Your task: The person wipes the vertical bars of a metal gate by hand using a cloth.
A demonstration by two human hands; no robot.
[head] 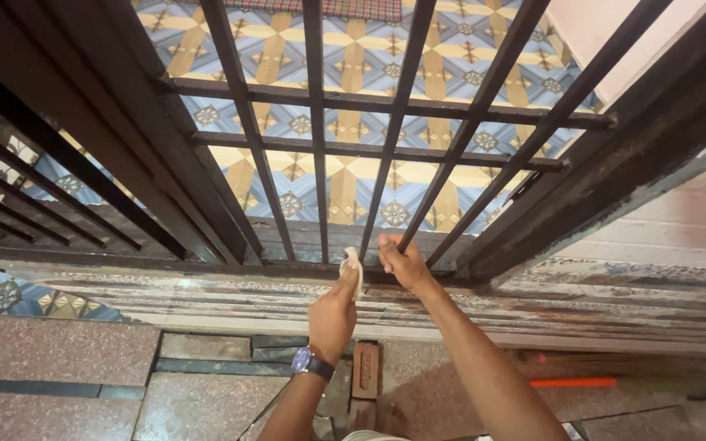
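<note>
Both forearms reach up from the bottom edge of the head view toward a black iron gate (394,147) with upright bars and two cross rails. On the left wrist sits a wristwatch (313,363) with a dark blue dial. The left hand (332,314) has its fingers pinched closed around a small pale cloth (352,268), pressed against the gate's bottom rail just beside the foot of one bar. The right hand (402,263) has its fingers curled tight around the base of the neighbouring bar, touching the rail. Below the hands runs a worn threshold (533,302) with flaking paint, and beneath that a speckled stone floor (51,351). A red brick (366,369) lies on the floor between the forearms, and an orange rod (572,382) lies further right. Beyond the bars spreads a patterned tile floor (353,49) in blue and yellow.

As a judgement, the cloth is small and held only by the fingertips, so it could slip through the bars. Flaking paint and rough metal could snag it or scrape the knuckles.
</note>
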